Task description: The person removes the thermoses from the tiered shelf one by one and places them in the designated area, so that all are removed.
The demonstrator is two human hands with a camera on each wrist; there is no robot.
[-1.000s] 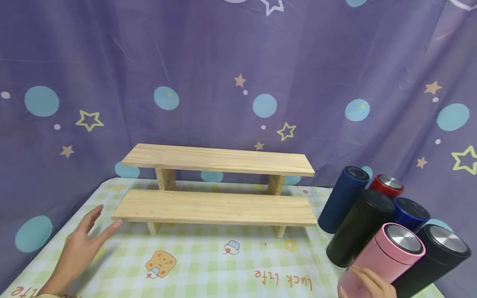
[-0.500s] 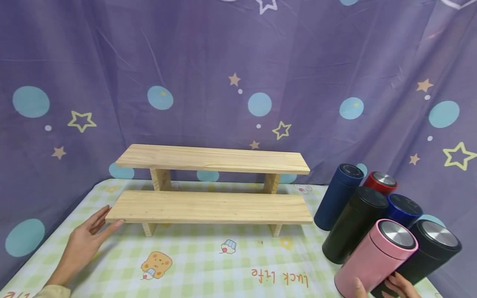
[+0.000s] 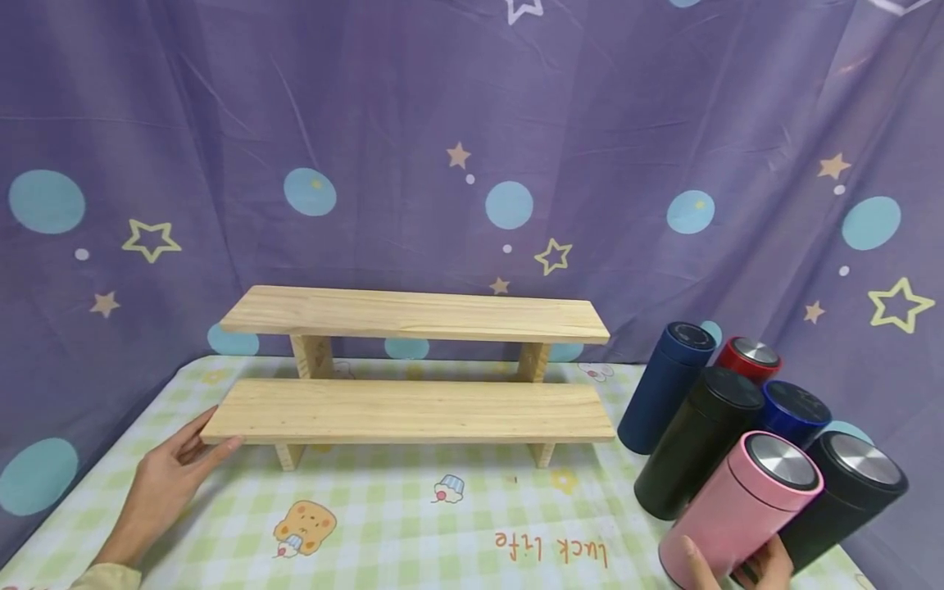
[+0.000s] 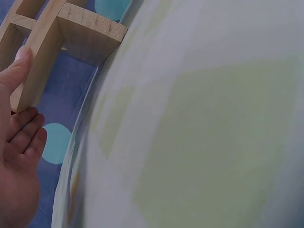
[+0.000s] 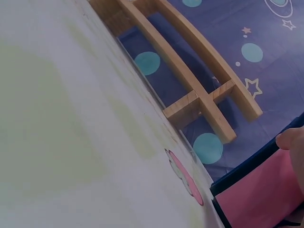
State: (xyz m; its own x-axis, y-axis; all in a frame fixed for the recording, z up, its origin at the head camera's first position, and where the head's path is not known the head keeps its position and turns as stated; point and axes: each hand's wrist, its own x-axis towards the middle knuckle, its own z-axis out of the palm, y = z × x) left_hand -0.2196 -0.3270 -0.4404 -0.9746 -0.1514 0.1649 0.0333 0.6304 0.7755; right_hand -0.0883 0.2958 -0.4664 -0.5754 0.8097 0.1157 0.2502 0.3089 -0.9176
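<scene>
A two-step wooden shelf (image 3: pixel 413 410) stands on the table. My left hand (image 3: pixel 158 487) holds the left end of its lower board, thumb on the front edge and fingers at the end. The left wrist view shows the thumb (image 4: pixel 23 59) against the wood. At the lower right, my right hand (image 3: pixel 770 565) grips a pink thermos (image 3: pixel 745 508) low on its body, thumb on one side and fingers on the other. The thermos has a silver-topped lid. Part of this hand lies below the head view's edge.
Beside the pink thermos stand a black thermos with a silver top (image 3: pixel 848 483), a dark green one (image 3: pixel 693 451), a navy one (image 3: pixel 664 393), a bright blue one (image 3: pixel 796 410) and a red one (image 3: pixel 748 360). A purple curtain (image 3: pixel 413 123) hangs behind the checked tablecloth (image 3: pixel 398 524).
My left hand has closed in on the shelf's left end from slightly apart. My right hand has shifted round the pink thermos, its fingers now between it and the black one. The view has turned slightly.
</scene>
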